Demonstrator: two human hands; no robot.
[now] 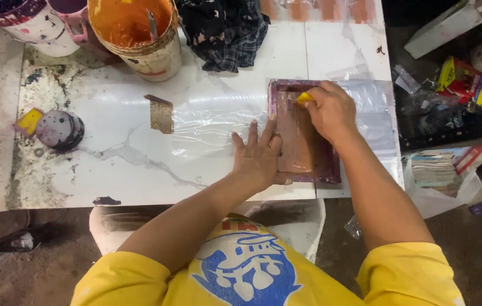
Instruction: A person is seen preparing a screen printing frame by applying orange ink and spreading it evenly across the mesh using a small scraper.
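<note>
Left hand (258, 156) flat, fingers spread, pressing near-left edge of purple-stained frame (304, 131) on white table (127, 136), right hand (329, 110) inside frame, fingers closed on a yellow scraper (304, 97), possibly a sponge, clear plastic sheet (212, 122) underneath, orange paint bucket (136, 34) far left.
</note>
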